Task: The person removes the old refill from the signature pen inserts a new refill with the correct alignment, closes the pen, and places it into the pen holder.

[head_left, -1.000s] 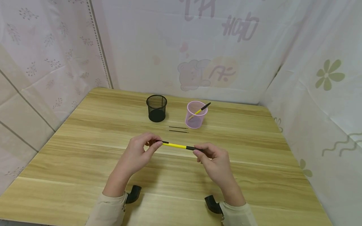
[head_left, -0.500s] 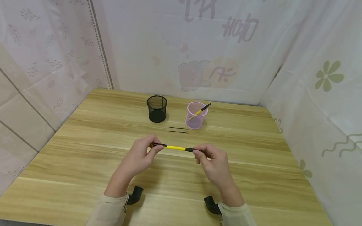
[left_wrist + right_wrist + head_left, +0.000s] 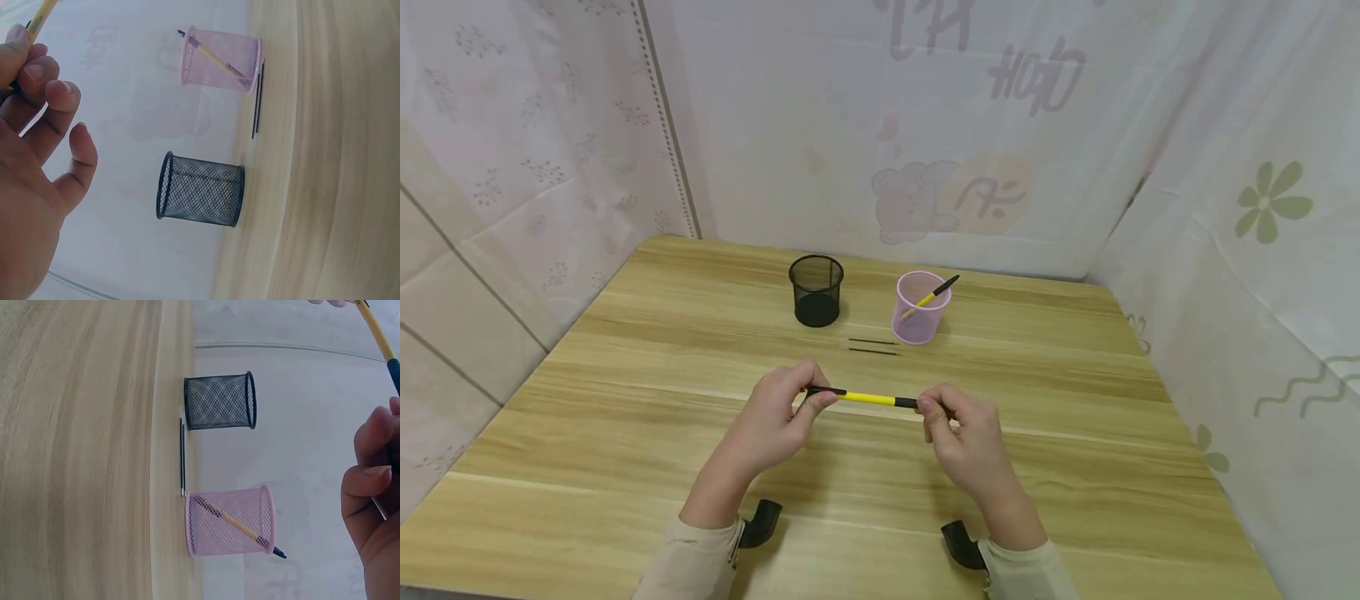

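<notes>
A yellow pen with black ends (image 3: 870,399) is held level above the table between both hands. My left hand (image 3: 778,421) pinches its left end, where a black clip shows, between thumb and fingers. At the opposite end my right hand (image 3: 972,433) grips the black part, its fingers curled round the tip and hiding it. Beyond the hands, two thin dark pen refills (image 3: 873,346) lie side by side on the table. The pink mesh pen cup (image 3: 230,522) behind them contains another yellow and black pen (image 3: 945,286), leaning out to the right.
A black mesh pen cup (image 3: 200,190) stands upright to the left of the pink one. Patterned cloth (image 3: 775,125) hangs behind the wooden table (image 3: 625,350) and along its sides. Black curved pieces stick out from both sleeves.
The pen has come slightly lower and nearer and lies more level. My right fingers have closed further round its right end. The cups and refills stay put.
</notes>
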{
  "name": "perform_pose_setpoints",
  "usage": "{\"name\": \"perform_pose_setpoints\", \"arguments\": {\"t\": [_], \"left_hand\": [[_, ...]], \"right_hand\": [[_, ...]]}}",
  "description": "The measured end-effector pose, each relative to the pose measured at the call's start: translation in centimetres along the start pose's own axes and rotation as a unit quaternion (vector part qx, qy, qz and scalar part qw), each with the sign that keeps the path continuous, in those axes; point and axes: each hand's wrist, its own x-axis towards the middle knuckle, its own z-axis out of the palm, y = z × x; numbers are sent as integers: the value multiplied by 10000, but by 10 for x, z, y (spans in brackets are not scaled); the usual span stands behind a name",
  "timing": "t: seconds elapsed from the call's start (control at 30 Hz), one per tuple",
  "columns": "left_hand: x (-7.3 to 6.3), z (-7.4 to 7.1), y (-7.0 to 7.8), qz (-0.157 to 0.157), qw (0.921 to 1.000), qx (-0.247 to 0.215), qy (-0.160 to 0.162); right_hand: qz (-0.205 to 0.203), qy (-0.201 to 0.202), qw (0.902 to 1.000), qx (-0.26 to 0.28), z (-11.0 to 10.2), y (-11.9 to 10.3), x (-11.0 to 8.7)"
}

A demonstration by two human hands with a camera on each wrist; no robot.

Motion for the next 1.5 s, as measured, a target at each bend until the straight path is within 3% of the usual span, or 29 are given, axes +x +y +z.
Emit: {"name": "perform_pose_setpoints", "arguments": {"t": [0.27,0.8,1.23,1.5], "left_hand": [[-1,0,2,-81,9999,-68,33],[0,-1,2,-22,9993,-352,88],[1,-3,-4,40,9983,-359,449],[1,-4,-4,-59,9982,-326,494]], "right_hand": [[438,-243,9986,171,-2,-4,-2],[846,-294,9952,382,-2,-8,-1],[635,225,9961,563,-7,-4,5],[529,171,9936,978,-12,-7,12]]}}
